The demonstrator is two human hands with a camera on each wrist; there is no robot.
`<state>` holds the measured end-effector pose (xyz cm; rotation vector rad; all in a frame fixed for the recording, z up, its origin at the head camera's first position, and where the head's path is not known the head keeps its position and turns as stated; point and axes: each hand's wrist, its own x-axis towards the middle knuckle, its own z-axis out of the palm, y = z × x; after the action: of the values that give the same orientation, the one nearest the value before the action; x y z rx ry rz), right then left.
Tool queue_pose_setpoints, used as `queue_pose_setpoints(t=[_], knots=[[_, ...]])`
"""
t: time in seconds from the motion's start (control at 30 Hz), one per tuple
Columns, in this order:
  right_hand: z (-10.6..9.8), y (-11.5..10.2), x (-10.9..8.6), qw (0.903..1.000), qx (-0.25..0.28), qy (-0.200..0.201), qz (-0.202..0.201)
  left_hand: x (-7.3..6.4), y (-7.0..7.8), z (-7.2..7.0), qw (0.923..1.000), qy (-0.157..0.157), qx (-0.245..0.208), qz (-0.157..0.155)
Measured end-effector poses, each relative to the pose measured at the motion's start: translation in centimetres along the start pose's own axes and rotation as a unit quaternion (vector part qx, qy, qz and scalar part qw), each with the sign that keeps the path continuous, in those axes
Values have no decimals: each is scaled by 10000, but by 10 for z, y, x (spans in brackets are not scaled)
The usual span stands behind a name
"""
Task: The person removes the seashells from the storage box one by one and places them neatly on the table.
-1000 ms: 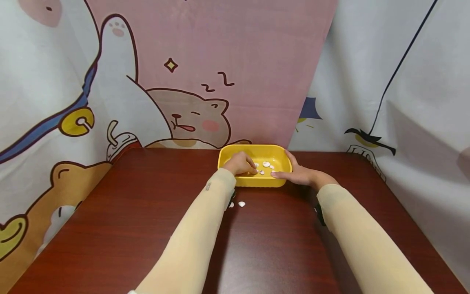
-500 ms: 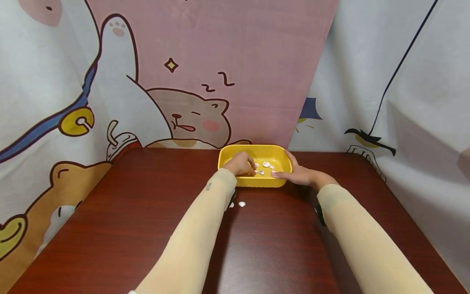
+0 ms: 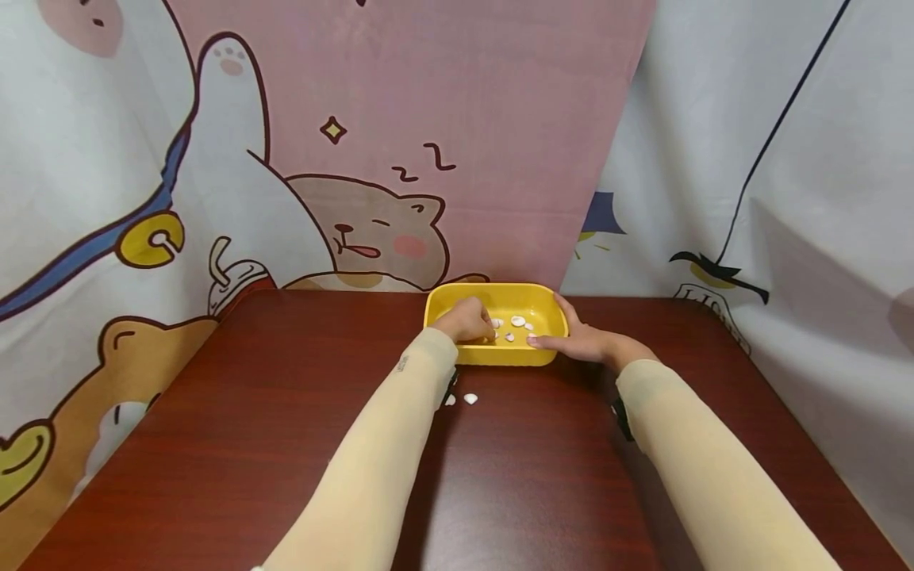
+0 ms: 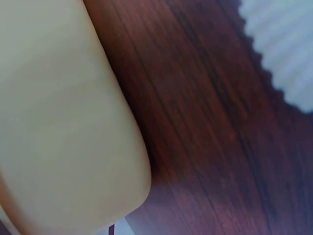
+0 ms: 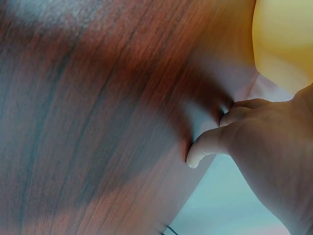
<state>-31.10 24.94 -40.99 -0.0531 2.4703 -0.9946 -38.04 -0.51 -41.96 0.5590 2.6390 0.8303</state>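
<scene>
In the head view, a yellow plastic basin [image 3: 507, 356] sits at the table's far edge with several small white seashells inside. My left hand [image 3: 464, 319] reaches over its near left rim, fingers curled down among the shells. A small white shell [image 3: 496, 335] shows at those fingertips; the rest of the grip is hidden behind the knuckles. My right hand [image 3: 581, 339] grips the basin's right end, thumb over the rim and the other fingers outside. The right wrist view shows those fingers [image 5: 210, 142] beside the yellow wall [image 5: 283, 44].
Two shells lie on the dark red table [image 3: 286, 412] in front of the basin: a white fan-shaped one [image 3: 470, 398] and another [image 3: 450, 400] partly behind the left wrist. A ribbed shell [image 4: 288, 44] fills a corner of the left wrist view. A printed cloth [image 3: 500, 159] hangs behind.
My left fingers have curled further in and drawn slightly left inside the basin, at the small shell. The right hand and the basin stay in place.
</scene>
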Motion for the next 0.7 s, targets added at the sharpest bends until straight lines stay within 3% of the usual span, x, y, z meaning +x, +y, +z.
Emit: queue_pose_setpoints(t=[0.3, 0.7], knots=[[-1, 1, 0, 10000, -47, 3, -9, 0, 3, 0, 9998, 6, -73, -174], [0, 0, -3, 10000, 3, 29, -54, -3, 9, 6, 9967, 469, 636, 192]])
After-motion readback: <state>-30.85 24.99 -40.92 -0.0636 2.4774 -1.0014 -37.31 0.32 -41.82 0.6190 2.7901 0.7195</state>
